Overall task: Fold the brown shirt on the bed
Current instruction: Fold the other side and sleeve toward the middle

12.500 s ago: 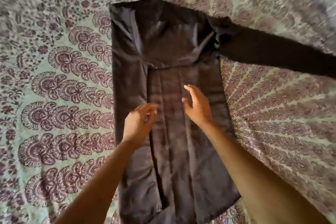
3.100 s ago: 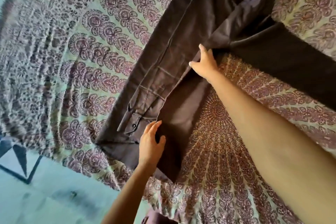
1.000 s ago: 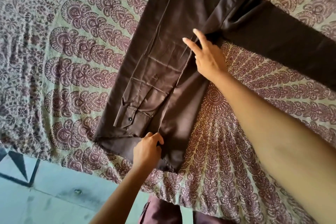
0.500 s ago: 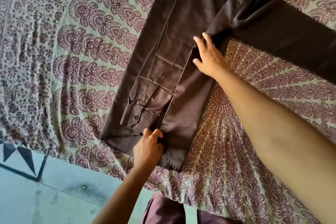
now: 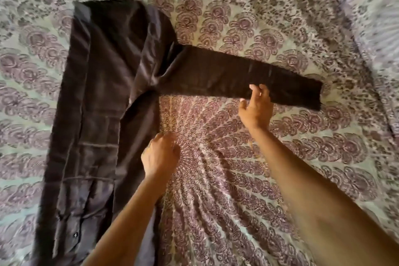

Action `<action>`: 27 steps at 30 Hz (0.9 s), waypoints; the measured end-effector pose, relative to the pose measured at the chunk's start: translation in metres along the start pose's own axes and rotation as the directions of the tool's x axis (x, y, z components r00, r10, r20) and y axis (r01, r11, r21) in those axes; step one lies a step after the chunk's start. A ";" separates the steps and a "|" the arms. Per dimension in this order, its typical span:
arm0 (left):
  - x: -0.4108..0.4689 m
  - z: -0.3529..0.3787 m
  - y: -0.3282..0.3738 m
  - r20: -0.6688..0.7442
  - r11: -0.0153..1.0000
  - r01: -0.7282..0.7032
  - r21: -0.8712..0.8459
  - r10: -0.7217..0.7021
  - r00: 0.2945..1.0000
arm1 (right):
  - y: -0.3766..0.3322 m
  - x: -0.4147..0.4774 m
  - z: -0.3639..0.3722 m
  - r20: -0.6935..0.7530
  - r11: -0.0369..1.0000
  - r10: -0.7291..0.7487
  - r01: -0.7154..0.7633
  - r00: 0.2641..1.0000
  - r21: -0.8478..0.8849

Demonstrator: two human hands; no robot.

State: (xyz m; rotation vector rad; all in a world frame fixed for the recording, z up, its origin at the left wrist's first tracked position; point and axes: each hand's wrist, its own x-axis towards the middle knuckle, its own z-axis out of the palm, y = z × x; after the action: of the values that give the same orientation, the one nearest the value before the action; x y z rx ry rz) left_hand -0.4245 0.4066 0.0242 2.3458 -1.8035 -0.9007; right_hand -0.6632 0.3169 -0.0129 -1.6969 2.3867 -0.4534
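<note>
One sleeve (image 5: 216, 75) of the brown shirt (image 5: 101, 103) extends sideways to the right. The shirt body lies flat on the left part of the bed (image 5: 302, 147), narrowed lengthwise. On the right hand (image 5: 255, 110), the fingers (image 5: 262, 90) are spread, with the tips at the sleeve's near edge toward the cuff, probably positioned to lift the sleeve across the body. The left hand (image 5: 160, 154) holds nothing. Its fingers are loosely curled over the bed just beside the body's edge, probably ready to steady it.
</note>
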 end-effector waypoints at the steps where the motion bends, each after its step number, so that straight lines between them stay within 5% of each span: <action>1: 0.012 0.005 0.016 -0.007 1.000 -0.024 0.012 0.024 1.000 | 0.022 0.009 -0.006 -0.037 0.993 0.114 -0.114 0.993 0.000; 4: 0.034 0.017 0.060 -0.006 0.997 -0.075 0.027 0.075 0.997 | 0.078 0.034 -0.020 -0.023 0.860 0.510 -0.510 0.860 0.007; 7: 0.045 0.032 0.087 0.010 0.993 -0.113 0.034 0.113 0.994 | 0.119 0.051 -0.023 0.088 0.696 0.708 -0.714 0.700 0.074; 13: 0.052 0.050 0.110 0.089 0.992 -0.084 0.094 0.076 0.993 | 0.139 0.067 -0.013 0.102 0.709 0.663 -0.666 0.742 0.234; 17: 0.062 0.055 0.111 0.118 0.995 -0.061 -0.079 0.071 0.991 | 0.104 0.071 -0.023 0.021 0.581 0.632 -0.493 0.774 0.648; 21: 0.067 0.040 0.117 0.075 0.889 -0.194 -0.415 0.246 0.966 | 0.003 0.050 -0.050 0.079 0.307 0.437 -0.231 0.896 0.923; 24: 0.068 0.007 0.113 -0.118 0.774 -0.308 -0.553 0.293 0.949 | -0.094 0.015 -0.065 0.131 0.241 -0.009 -0.125 0.991 0.963; 27: 0.076 -0.035 0.072 -0.280 0.645 -0.279 -0.712 0.105 0.954 | -0.173 -0.023 -0.077 0.144 0.187 -0.435 -0.067 0.889 0.980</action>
State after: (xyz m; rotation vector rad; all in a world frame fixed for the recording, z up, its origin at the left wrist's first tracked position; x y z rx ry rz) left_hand -0.4588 0.3045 0.0491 1.6058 -1.2116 -1.0406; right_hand -0.5264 0.2974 0.1181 -1.1722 0.9720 -1.2037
